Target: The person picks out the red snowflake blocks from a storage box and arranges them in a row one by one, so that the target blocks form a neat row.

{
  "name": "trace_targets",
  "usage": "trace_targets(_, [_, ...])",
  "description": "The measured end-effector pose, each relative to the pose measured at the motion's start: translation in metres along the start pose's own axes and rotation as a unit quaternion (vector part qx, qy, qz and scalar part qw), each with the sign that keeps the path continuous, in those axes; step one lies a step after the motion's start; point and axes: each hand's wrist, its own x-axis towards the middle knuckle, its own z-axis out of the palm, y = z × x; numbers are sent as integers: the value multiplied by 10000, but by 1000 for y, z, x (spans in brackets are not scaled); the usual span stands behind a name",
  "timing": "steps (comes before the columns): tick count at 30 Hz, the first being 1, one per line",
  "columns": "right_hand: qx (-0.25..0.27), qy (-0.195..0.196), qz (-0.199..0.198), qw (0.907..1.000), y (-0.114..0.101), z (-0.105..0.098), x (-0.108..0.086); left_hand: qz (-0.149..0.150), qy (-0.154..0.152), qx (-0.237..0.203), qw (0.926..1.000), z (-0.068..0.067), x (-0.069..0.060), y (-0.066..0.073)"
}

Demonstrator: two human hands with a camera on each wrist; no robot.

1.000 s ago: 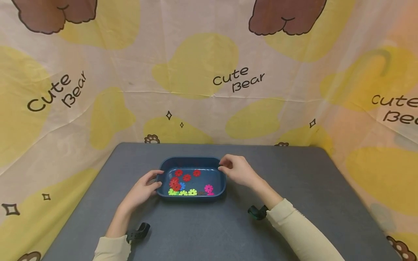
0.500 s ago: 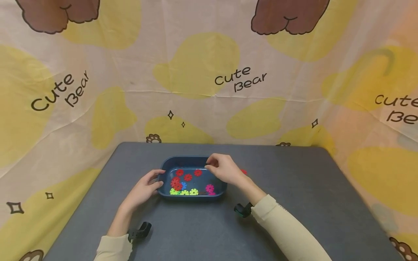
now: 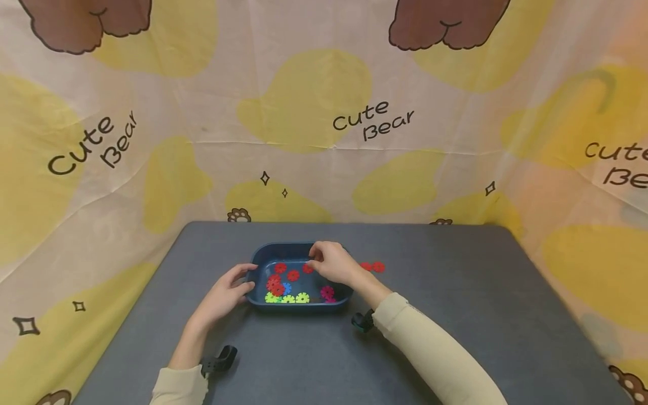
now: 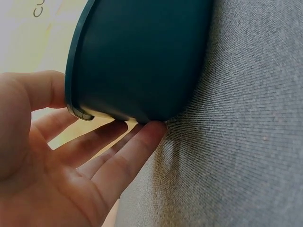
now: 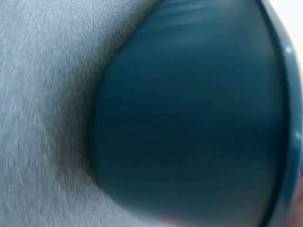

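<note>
A dark blue plastic tray (image 3: 298, 307) stands on the table with several notched snowflake discs inside: red ones (image 3: 293, 275) at the left and back, yellow-green ones (image 3: 302, 298) along the front, a blue one (image 3: 287, 288) partly covered, and a magenta one (image 3: 327, 292) at front right. My left hand (image 3: 225, 289) holds the tray's left end; in the left wrist view its fingers (image 4: 142, 146) touch the outer wall near the rim. Over the tray's right part, my right hand (image 3: 334, 263) has bent fingers, thumb and forefinger apart, right by a red disc (image 3: 307, 269).
Two red discs (image 3: 378, 267) lie on the grey table (image 3: 455, 292) just right of the tray, partly behind the right hand. A patterned cloth (image 3: 304, 101) hangs behind and at the sides of the table. Each wrist wears a dark band.
My right hand has moved left from the tray's right rim to over its inside, bringing the red discs on the table into sight. The left hand and tray stay put.
</note>
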Motion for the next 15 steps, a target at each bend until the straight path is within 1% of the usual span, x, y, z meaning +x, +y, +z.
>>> trace_targets(5, [34,-136,108,9998,-1,8,6,-12,17,-22,10000,-1,1,0])
trace_targets(11, [-128,-207,252,9994,5,17,13,-20,-5,-99,9999,-1,1,-1])
trace_targets(15, [-247,-259,281,9990,8,21,17,34,-21,-152,9999,-1,1,-1])
